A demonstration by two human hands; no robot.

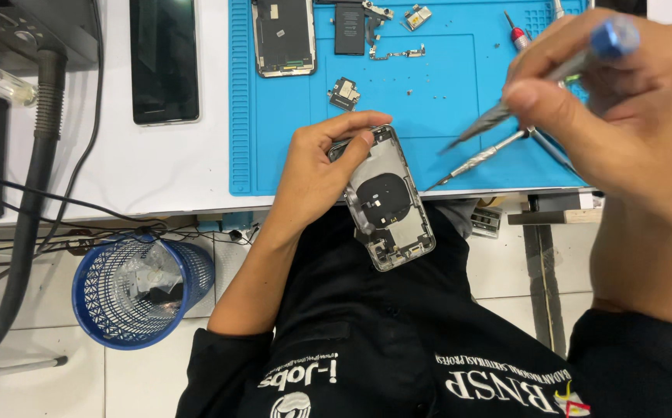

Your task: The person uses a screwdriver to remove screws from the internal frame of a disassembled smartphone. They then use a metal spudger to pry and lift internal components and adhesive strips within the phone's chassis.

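Observation:
My left hand (322, 166) grips an opened phone rear housing (390, 203) by its top left corner, held over my lap just off the table's front edge. The housing's inside faces up, with a round black coil in its middle. My right hand (622, 101), close to the camera at the right, is shut on a screwdriver (541, 85) with a blue cap and a grey knurled shaft. Its tip points down-left toward the blue mat, a little right of the housing's top. Tweezers (490, 153) lie on the mat under that hand.
A blue work mat (444, 46) carries a phone screen assembly (283, 37), a battery (349, 29), a small board (343, 94) and loose screws. A dark phone (164, 60) lies on the white table at left. A blue mesh bin (136, 288) and a thick hose (30, 193) stand below.

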